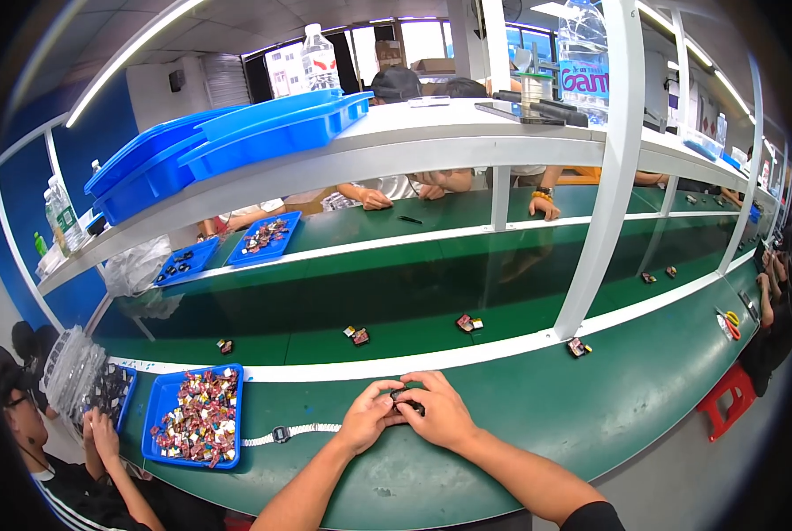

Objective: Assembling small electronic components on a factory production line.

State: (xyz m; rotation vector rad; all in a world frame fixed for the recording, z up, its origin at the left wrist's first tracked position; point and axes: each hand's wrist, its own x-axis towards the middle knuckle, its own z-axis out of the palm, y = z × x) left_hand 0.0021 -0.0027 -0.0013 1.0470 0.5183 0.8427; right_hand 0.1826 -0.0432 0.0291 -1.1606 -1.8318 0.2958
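Over the green table [502,403] in front of me, my left hand [369,416] and my right hand [437,411] meet. Between their fingertips is a small black part [397,398], mostly covered by the fingers, so its kind is hard to make out. Both hands are closed around it. Left of my left hand lies a digital wristwatch [281,434] with a pale link band. Beyond the watch stands a blue tray [239,389], heaped with small parts [197,416] in dark red, white and yellow.
A co-worker's hands [102,435] are at the left, by a blue bin of black parts and a clear plastic bag [70,367]. Several small parts [356,335] lie along the dark strip ahead. A white post [604,177] rises at the right. Scissors [730,324] lie far right.
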